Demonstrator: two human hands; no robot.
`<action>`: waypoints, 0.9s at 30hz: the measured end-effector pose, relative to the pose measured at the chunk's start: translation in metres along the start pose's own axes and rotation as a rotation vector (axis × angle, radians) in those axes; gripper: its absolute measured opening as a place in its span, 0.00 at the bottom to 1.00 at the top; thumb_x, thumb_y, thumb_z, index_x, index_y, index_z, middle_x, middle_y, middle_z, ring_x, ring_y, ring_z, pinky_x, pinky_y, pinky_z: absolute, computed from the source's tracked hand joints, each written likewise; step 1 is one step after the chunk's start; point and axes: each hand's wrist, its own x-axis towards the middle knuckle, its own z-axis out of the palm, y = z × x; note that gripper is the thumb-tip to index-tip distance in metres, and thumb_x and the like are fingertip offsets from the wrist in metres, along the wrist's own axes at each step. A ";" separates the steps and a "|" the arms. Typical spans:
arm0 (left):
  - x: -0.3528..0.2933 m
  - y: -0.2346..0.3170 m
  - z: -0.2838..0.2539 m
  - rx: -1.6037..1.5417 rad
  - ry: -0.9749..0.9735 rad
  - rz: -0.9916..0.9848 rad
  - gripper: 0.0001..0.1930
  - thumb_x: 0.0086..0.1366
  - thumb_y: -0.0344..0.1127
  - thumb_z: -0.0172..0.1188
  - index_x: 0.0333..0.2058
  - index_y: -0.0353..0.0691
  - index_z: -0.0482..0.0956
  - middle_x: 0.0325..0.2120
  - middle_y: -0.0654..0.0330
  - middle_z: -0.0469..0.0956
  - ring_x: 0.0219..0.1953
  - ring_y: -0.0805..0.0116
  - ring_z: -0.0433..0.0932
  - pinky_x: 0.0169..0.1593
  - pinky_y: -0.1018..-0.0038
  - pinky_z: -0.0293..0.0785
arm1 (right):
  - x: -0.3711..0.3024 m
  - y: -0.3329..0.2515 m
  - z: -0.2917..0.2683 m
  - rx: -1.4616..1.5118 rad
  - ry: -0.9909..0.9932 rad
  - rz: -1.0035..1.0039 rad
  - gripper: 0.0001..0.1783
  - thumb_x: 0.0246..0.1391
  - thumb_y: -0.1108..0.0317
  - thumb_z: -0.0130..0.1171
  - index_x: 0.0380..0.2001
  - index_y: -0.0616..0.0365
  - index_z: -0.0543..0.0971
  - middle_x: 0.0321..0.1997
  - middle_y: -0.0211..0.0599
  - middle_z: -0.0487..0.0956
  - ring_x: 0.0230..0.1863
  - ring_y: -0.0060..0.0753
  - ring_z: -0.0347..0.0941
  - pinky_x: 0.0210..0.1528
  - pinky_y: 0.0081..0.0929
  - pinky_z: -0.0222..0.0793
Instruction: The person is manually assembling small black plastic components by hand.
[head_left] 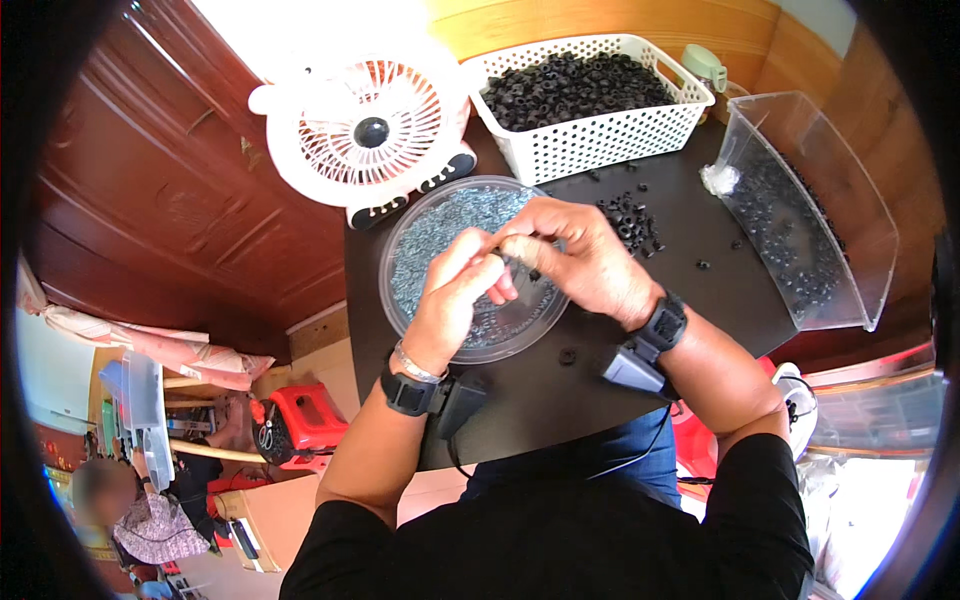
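Observation:
Over a round clear tray [393, 312] full of small silvery-blue metal pieces [425, 235], my two hands meet with their fingertips together. My left hand [455, 295] is closed, thumb and fingers pinching a small dark part that is mostly hidden. My right hand [590, 262] comes in from the right, its thumb and index finger closed at the same spot; what they grip is too small to make out. Right of the tray, beside my right hand, lies a loose pile of small black ring-like parts [630, 222]. A single black part [568, 356] lies nearer me on the dark table [530, 405].
A white perforated basket [590, 155] heaped with black parts stands at the back. Left of it is a white fan [372, 130]. At the right, a clear bin [850, 250] holds more black pieces. Another person [165, 520] is at the far lower left, near a red stool [308, 418].

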 end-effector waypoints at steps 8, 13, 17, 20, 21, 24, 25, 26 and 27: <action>0.000 0.000 0.005 -0.364 0.059 -0.058 0.10 0.67 0.37 0.47 0.38 0.35 0.70 0.26 0.59 0.76 0.28 0.70 0.76 0.34 0.77 0.70 | -0.005 -0.003 0.009 -0.580 0.048 -0.212 0.15 0.45 0.71 0.65 0.39 0.56 0.79 0.35 0.39 0.77 0.37 0.42 0.76 0.39 0.31 0.74; 0.000 -0.002 0.002 -0.298 0.032 -0.088 0.10 0.67 0.38 0.47 0.37 0.36 0.69 0.25 0.59 0.74 0.28 0.69 0.76 0.33 0.76 0.70 | 0.003 -0.006 -0.014 -0.676 -0.007 -0.281 0.10 0.44 0.70 0.65 0.33 0.56 0.80 0.32 0.37 0.77 0.34 0.42 0.75 0.37 0.32 0.73; 0.000 -0.001 0.000 -0.371 0.079 -0.029 0.09 0.67 0.37 0.45 0.35 0.38 0.68 0.22 0.58 0.72 0.27 0.66 0.75 0.33 0.74 0.70 | 0.012 0.008 -0.063 -0.973 0.141 -0.082 0.06 0.47 0.67 0.59 0.27 0.57 0.80 0.28 0.41 0.78 0.34 0.44 0.75 0.37 0.36 0.71; 0.003 0.000 -0.002 -0.366 0.081 -0.016 0.08 0.66 0.36 0.44 0.34 0.38 0.67 0.22 0.58 0.72 0.26 0.65 0.74 0.33 0.74 0.69 | 0.008 0.024 -0.100 -1.110 0.110 0.205 0.09 0.45 0.66 0.58 0.29 0.58 0.81 0.28 0.42 0.79 0.33 0.46 0.76 0.38 0.37 0.71; 0.003 0.000 -0.002 -0.369 0.086 -0.024 0.08 0.65 0.36 0.44 0.34 0.38 0.67 0.22 0.58 0.72 0.26 0.65 0.74 0.33 0.74 0.69 | 0.007 0.029 -0.101 -1.112 0.108 0.206 0.09 0.45 0.66 0.58 0.29 0.58 0.81 0.28 0.42 0.79 0.33 0.46 0.76 0.38 0.37 0.71; 0.002 -0.001 -0.003 -0.359 0.100 -0.040 0.08 0.65 0.36 0.44 0.33 0.38 0.67 0.21 0.59 0.72 0.26 0.66 0.74 0.33 0.74 0.69 | 0.006 0.040 -0.100 -1.034 0.035 0.295 0.07 0.44 0.67 0.54 0.25 0.54 0.81 0.28 0.44 0.80 0.34 0.48 0.76 0.39 0.42 0.71; 0.002 -0.001 -0.004 -0.343 0.108 -0.048 0.08 0.65 0.36 0.43 0.33 0.38 0.68 0.21 0.59 0.71 0.26 0.66 0.74 0.33 0.74 0.69 | 0.007 0.040 -0.097 -1.060 0.017 0.292 0.08 0.44 0.67 0.54 0.26 0.54 0.81 0.28 0.44 0.80 0.35 0.48 0.76 0.39 0.42 0.71; 0.001 0.000 -0.004 -0.343 0.114 -0.048 0.08 0.65 0.36 0.43 0.33 0.38 0.68 0.21 0.59 0.71 0.26 0.66 0.74 0.33 0.74 0.69 | 0.008 0.041 -0.095 -1.087 0.000 0.290 0.08 0.44 0.67 0.55 0.27 0.54 0.81 0.28 0.45 0.80 0.35 0.49 0.76 0.40 0.41 0.71; 0.002 0.000 -0.003 -0.336 0.118 -0.054 0.08 0.65 0.36 0.44 0.33 0.38 0.68 0.21 0.59 0.72 0.25 0.66 0.75 0.33 0.74 0.69 | 0.007 0.044 -0.095 -1.087 -0.003 0.291 0.08 0.44 0.67 0.55 0.27 0.54 0.81 0.28 0.45 0.80 0.35 0.49 0.76 0.40 0.41 0.71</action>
